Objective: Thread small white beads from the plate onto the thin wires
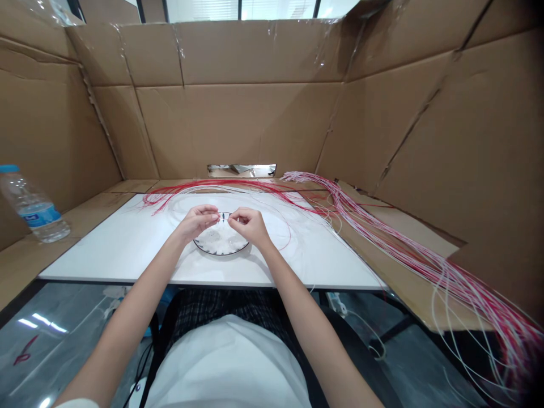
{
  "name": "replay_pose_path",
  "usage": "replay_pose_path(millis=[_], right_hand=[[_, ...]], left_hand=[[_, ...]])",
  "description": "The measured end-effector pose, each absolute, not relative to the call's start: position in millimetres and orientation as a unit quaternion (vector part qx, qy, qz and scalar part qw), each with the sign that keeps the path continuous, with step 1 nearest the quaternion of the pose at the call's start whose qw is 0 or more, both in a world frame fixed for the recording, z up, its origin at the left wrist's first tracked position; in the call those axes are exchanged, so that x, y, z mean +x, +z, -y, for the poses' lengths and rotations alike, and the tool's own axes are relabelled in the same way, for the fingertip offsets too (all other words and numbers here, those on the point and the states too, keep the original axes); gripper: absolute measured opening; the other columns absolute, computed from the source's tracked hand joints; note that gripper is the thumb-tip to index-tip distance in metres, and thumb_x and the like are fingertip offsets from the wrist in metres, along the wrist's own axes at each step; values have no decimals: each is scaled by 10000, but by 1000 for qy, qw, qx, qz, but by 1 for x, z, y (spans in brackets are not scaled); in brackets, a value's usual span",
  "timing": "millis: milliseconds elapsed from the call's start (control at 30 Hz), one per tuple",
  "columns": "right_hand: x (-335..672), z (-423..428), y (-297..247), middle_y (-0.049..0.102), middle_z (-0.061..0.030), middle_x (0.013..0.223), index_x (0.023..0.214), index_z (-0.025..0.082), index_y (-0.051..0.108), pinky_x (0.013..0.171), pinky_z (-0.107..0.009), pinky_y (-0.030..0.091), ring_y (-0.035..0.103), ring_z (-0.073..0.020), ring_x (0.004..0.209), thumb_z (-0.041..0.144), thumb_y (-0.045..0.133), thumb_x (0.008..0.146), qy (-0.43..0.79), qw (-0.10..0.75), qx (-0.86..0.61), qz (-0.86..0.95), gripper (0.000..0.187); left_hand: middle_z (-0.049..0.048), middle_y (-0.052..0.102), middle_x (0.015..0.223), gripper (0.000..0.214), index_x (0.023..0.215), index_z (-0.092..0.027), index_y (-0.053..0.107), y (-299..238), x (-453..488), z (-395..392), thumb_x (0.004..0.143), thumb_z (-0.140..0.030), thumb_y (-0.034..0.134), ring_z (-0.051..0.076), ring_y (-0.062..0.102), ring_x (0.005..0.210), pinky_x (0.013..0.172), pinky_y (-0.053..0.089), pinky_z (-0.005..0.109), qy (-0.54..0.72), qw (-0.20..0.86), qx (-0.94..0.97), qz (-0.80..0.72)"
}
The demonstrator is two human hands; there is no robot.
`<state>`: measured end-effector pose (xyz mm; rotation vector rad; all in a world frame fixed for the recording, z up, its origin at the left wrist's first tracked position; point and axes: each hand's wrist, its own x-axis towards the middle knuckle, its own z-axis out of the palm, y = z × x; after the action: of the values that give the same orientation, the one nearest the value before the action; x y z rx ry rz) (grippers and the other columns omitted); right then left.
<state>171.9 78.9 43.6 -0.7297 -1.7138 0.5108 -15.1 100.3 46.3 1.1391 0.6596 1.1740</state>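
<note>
Over a round white plate (pixel 221 253) with a dark patterned rim, my two hands face each other with their fingertips close together. My left hand (pixel 199 221) is closed in a pinch, thumb against fingers, above the plate's left side. Above its right side my right hand (pixel 249 224) pinches in the same way. Whatever lies between the fingertips is too small to make out. Small clear or whitish bits seem to lie in the plate, but their kind does not show. Behind the hands, loose red strands (pixel 204 183) and white ones curve across the white board (pixel 127 249).
A thick bundle of red and white strands (pixel 382 229) runs along the right side and hangs over the front edge. At the left stands a water bottle (pixel 40 212) with a blue cap. Cardboard walls (pixel 255 124) enclose the back and sides. A shiny strip (pixel 242 170) lies at the back.
</note>
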Motion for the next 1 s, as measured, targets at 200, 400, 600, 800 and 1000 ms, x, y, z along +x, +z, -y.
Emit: replay_pose_path(millis=[200,400,600,800,1000], right_hand=[[172,-79,44,605,-5,597,612,146,665,511,-227,343,473,-97,545,161,590,698,211,566,-309,734,115],[172,-79,44,621,-12,618,613,154,659,503,-227,340,493,-106,559,180,586,699,214,561,-331,728,116],[172,-79,44,624,-12,609,609,155,662,511,-228,346,489,-107,557,177,577,687,212,565,-335,724,117],[172,-79,44,615,-13,609,609,144,663,519,-228,347,493,-105,563,175,581,689,211,564,-326,729,118],[172,-79,44,609,-5,600,607,153,661,513,-229,339,490,-105,564,166,581,688,209,561,-330,730,115]], left_hand=[[16,721,708,290,787,-134,696,46,-16,-100,530,-123,830,105,675,681,704,522,195,511,635,502,-289],[25,722,709,289,786,-129,694,46,-15,-100,529,-117,826,116,677,681,708,527,208,509,632,506,-292],[30,724,714,278,788,-133,693,47,-16,-98,541,-141,820,131,685,689,731,527,232,512,629,507,-293],[30,727,707,289,780,-130,689,47,-15,-99,526,-133,826,124,685,671,703,529,215,514,629,504,-293],[22,726,698,293,781,-135,691,48,-15,-98,524,-134,831,114,683,666,679,531,192,516,627,507,-289]])
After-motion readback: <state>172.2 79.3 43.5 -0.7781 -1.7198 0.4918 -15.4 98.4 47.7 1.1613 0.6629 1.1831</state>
